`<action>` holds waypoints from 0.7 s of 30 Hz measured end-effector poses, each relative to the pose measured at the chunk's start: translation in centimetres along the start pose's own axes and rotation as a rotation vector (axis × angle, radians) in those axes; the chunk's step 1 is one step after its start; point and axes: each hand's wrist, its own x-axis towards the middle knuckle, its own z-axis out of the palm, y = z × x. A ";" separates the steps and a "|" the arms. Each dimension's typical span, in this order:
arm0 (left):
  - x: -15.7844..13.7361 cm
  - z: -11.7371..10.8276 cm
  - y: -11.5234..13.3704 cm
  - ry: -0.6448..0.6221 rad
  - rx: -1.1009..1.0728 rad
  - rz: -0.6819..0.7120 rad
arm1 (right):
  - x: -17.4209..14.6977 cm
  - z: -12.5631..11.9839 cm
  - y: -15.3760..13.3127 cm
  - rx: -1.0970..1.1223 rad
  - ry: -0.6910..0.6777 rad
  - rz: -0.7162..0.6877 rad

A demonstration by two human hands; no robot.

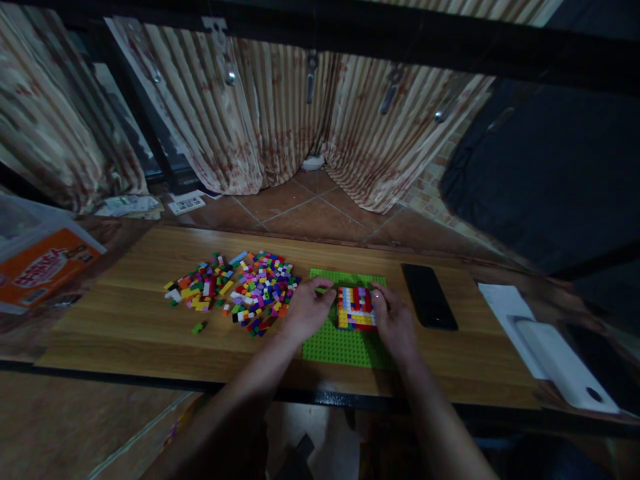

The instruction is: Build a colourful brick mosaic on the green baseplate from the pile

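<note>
A small block build (357, 308) of red, yellow, white and blue toy bricks sits over the green studded baseplate (340, 348). My right hand (395, 321) grips its right edge, the thumb on top and the fingers behind. At the left edge of the build, my left hand (309, 307) has its thumb and index finger close together in a pinch. Whatever is between those fingertips is too small to make out. Left of the baseplate lies a large pile of loose toy bricks (265, 283), with a second group of bricks (205, 283) farther left.
A black phone (429, 297) lies right of the baseplate on the wooden table (150, 347). One green brick (198, 327) lies apart near the front. A plastic box with an orange label (47, 267) stands at the far left. A white device (570, 367) is at the far right.
</note>
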 end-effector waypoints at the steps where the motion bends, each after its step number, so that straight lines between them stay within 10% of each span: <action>1: 0.1 -0.3 0.0 0.010 -0.013 -0.001 | 0.1 -0.2 0.1 0.035 0.038 0.030; 11: 1.7 -4.6 0.7 0.328 -0.376 0.034 | 1.1 -0.9 -1.8 0.135 0.396 0.062; 21: 0.9 -9.4 1.4 0.562 -0.785 -0.052 | -4.2 5.0 -7.4 -0.011 -0.174 -0.445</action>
